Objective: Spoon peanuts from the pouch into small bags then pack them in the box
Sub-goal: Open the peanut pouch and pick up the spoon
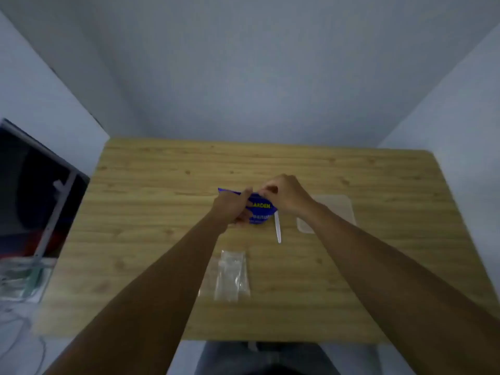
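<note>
Hands pinch blue peanut pouch (259, 209) mid-desk (151, 201): left hand (232, 209) grips its side, right hand (284, 196) its top edge. White spoon (278, 228) just beside; clear small bags (232, 274) nearer; clear box (332, 209) right.

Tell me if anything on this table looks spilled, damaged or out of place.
Nothing stands out. No peanuts lie loose on the table. The left hand and right hand both grip the blue pouch, the white spoon lies flat beside it, the clear bags lie nearer the person, and the clear box sits to the right.
</note>
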Action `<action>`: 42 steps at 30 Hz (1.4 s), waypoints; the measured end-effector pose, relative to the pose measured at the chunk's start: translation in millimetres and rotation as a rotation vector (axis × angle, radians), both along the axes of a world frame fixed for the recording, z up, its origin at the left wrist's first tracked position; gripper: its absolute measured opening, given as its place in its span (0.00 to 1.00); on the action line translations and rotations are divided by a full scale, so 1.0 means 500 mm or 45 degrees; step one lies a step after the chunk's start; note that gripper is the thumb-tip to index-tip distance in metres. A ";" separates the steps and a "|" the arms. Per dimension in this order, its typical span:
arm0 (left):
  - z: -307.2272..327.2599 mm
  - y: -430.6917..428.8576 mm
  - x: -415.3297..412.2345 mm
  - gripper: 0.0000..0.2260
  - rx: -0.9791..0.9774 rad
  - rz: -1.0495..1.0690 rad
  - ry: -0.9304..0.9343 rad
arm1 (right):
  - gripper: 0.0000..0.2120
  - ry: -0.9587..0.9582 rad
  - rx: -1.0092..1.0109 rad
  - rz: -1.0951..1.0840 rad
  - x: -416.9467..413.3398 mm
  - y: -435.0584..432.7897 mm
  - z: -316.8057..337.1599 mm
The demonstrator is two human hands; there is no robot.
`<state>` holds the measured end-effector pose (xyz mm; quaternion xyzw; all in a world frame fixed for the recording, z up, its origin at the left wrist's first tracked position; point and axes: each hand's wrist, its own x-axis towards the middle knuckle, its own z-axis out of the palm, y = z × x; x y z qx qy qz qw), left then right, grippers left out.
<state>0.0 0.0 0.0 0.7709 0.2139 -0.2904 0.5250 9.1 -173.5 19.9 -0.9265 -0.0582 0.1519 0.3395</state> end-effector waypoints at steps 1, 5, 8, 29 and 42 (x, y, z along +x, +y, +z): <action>-0.001 -0.005 0.003 0.26 -0.048 0.066 0.031 | 0.08 -0.011 0.010 0.000 0.006 -0.001 -0.003; 0.009 -0.018 0.004 0.22 -0.282 0.161 0.145 | 0.06 -0.003 0.032 -0.024 0.015 -0.004 0.003; 0.013 -0.009 -0.001 0.19 -0.379 0.109 0.154 | 0.05 0.062 0.083 -0.082 0.012 -0.011 -0.008; -0.033 0.000 -0.025 0.17 -0.422 0.132 -0.138 | 0.09 0.424 0.079 0.015 0.082 -0.013 -0.010; -0.005 -0.028 -0.012 0.11 -0.446 0.418 0.001 | 0.11 0.170 -0.117 0.294 0.068 0.008 0.022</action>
